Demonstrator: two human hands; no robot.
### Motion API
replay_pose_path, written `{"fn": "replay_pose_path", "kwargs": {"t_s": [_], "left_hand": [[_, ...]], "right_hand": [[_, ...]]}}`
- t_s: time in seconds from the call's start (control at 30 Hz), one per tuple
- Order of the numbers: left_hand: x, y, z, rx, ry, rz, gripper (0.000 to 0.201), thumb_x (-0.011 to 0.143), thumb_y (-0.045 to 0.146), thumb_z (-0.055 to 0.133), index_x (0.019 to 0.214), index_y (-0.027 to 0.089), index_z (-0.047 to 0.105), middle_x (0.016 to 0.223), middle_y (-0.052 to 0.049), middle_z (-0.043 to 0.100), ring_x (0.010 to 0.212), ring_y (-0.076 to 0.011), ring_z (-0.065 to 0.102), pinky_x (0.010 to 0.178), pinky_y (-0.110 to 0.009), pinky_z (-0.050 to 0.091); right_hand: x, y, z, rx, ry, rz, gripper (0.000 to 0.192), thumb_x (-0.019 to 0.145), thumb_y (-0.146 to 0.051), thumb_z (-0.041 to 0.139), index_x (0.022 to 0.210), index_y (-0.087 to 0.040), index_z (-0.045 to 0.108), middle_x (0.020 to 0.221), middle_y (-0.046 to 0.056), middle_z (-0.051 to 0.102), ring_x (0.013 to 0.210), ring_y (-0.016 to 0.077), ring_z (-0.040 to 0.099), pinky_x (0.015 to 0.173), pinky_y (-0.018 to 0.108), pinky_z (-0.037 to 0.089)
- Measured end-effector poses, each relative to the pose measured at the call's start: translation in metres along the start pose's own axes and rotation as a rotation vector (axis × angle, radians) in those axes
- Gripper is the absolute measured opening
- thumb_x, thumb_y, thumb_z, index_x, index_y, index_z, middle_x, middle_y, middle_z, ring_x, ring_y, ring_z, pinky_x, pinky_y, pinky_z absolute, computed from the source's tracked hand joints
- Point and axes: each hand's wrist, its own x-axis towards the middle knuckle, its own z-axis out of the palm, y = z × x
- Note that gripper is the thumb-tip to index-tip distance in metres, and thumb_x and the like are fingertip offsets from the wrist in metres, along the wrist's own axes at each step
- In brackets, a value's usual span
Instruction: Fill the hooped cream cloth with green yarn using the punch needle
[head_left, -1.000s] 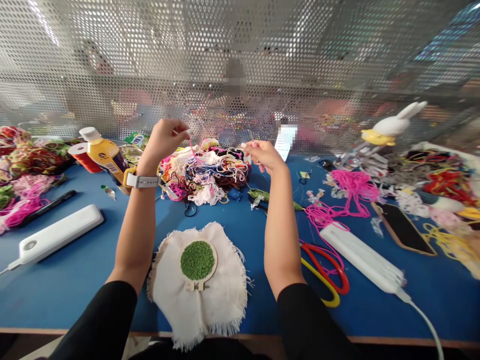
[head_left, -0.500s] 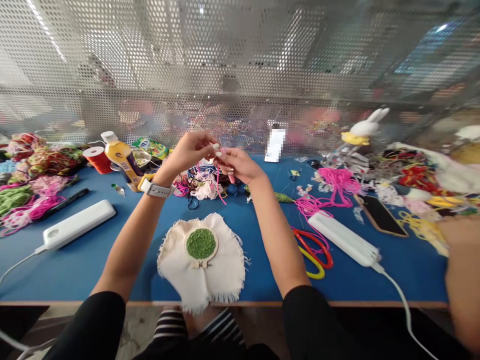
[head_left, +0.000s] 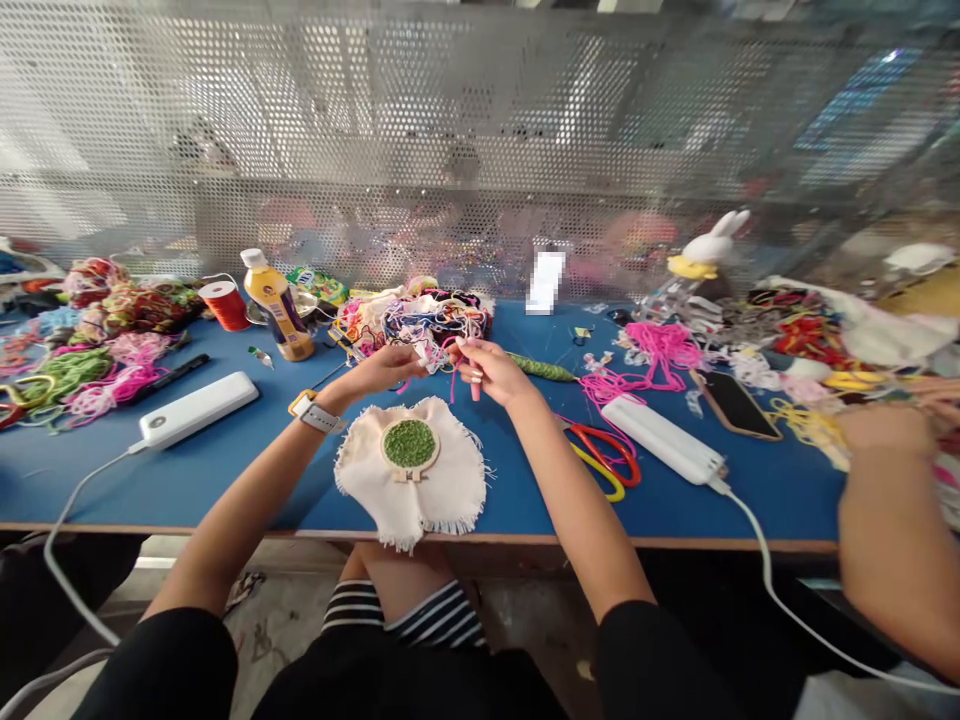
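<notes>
My left hand, with a watch at the wrist, has its fingertips pinched around a strand of pink yarn. My right hand is pinched on the same yarn just to the right, and a short end hangs below the fingers. Whether a needle is in either hand is too small to tell. Behind both hands lies a tangled heap of mixed yarn. Nearer to me, a cream cloth with frayed edges lies flat, its small round hoop framing green stitching.
Red-and-yellow scissors, a white power bank, pink yarn and a phone lie right. Left are another power bank, a drink bottle and a red spool. Another person's arm reaches in at far right.
Both hands have come lower and nearer to me, and are slightly farther apart. The pink yarn is still between them. The camera's view has shifted, showing more of my lap.
</notes>
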Motion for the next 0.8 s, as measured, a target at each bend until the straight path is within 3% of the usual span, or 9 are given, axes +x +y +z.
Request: {"fn": "replay_pose_path", "kwargs": {"t_s": [0.07, 0.17, 0.27, 0.37, 0.47, 0.6, 0.7, 0.8], "left_hand": [[-0.004, -0.004, 0.005, -0.06, -0.024, -0.044, 0.021, 0.078, 0.035, 0.068, 0.071, 0.015, 0.071, 0.073, -0.008, 0.07, 0.064, -0.0146, 0.06, 0.056, -0.023, 0.044], [-0.01, -0.009, 0.003, -0.155, 0.035, -0.073, 0.024, 0.078, 0.038, 0.069, 0.074, 0.015, 0.072, 0.074, -0.008, 0.069, 0.065, -0.0151, 0.06, 0.057, -0.024, 0.045], [-0.017, -0.015, -0.01, -0.32, 0.224, -0.108, 0.029, 0.079, 0.042, 0.068, 0.077, 0.013, 0.071, 0.085, -0.011, 0.071, 0.074, -0.016, 0.063, 0.063, -0.023, 0.048], [-0.022, -0.021, -0.031, -0.542, 0.445, -0.16, 0.027, 0.08, 0.037, 0.067, 0.069, 0.012, 0.066, 0.091, -0.011, 0.071, 0.077, -0.0148, 0.065, 0.068, -0.022, 0.05], [-0.024, -0.025, -0.051, -0.767, 0.592, -0.227, 0.021, 0.083, 0.028, 0.059, 0.067, 0.014, 0.061, 0.084, -0.007, 0.071, 0.076, -0.0136, 0.066, 0.071, -0.022, 0.052], [-0.025, -0.028, -0.06, -0.855, 0.636, -0.256, 0.024, 0.084, 0.023, 0.053, 0.062, 0.015, 0.056, 0.079, -0.007, 0.071, 0.075, -0.0129, 0.067, 0.071, -0.022, 0.053], [-0.027, -0.03, -0.057, -0.844, 0.65, -0.25, 0.025, 0.082, 0.022, 0.055, 0.059, 0.015, 0.054, 0.079, -0.008, 0.071, 0.075, -0.0139, 0.068, 0.069, -0.022, 0.053], [-0.028, -0.032, -0.057, -0.818, 0.685, -0.289, 0.022, 0.081, 0.022, 0.057, 0.06, 0.016, 0.054, 0.075, -0.007, 0.07, 0.072, -0.014, 0.068, 0.071, -0.024, 0.054]], "right_hand": [[-0.003, 0.006, -0.005, -0.12, 0.042, -0.008, 0.031, 0.069, -0.043, 0.072, 0.078, -0.014, 0.065, 0.072, 0.001, 0.06, 0.041, 0.0014, 0.026, 0.035, 0.019, 0.019], [-0.005, 0.015, -0.022, -0.367, 0.227, -0.035, 0.035, 0.069, -0.048, 0.069, 0.078, -0.015, 0.064, 0.064, 0.0, 0.057, 0.04, 0.0034, 0.026, 0.035, 0.02, 0.018], [-0.003, 0.026, -0.039, -0.485, 0.387, -0.053, 0.034, 0.068, -0.045, 0.066, 0.083, -0.015, 0.063, 0.059, -0.002, 0.054, 0.041, 0.0056, 0.029, 0.038, 0.021, 0.024], [0.004, 0.036, -0.042, -0.562, 0.455, -0.113, 0.03, 0.07, -0.04, 0.063, 0.086, -0.015, 0.062, 0.062, -0.002, 0.056, 0.048, 0.0089, 0.041, 0.046, 0.022, 0.033], [0.023, 0.042, -0.029, -0.696, 0.439, -0.176, 0.019, 0.072, -0.032, 0.06, 0.08, -0.016, 0.063, 0.069, 0.0, 0.059, 0.064, 0.012, 0.051, 0.062, 0.023, 0.04], [0.058, 0.051, 0.0, -0.903, 0.351, -0.188, 0.007, 0.071, -0.023, 0.063, 0.068, -0.017, 0.059, 0.066, -0.001, 0.055, 0.067, 0.0138, 0.049, 0.067, 0.024, 0.037], [0.077, 0.056, 0.013, -1.013, 0.342, -0.18, 0.015, 0.069, -0.017, 0.063, 0.06, -0.018, 0.051, 0.071, 0.003, 0.055, 0.069, 0.0148, 0.048, 0.064, 0.025, 0.033], [0.086, 0.048, 0.008, -1.07, 0.305, -0.175, 0.024, 0.07, -0.014, 0.06, 0.055, -0.019, 0.043, 0.069, 0.003, 0.054, 0.068, 0.0147, 0.047, 0.063, 0.026, 0.031]]}}
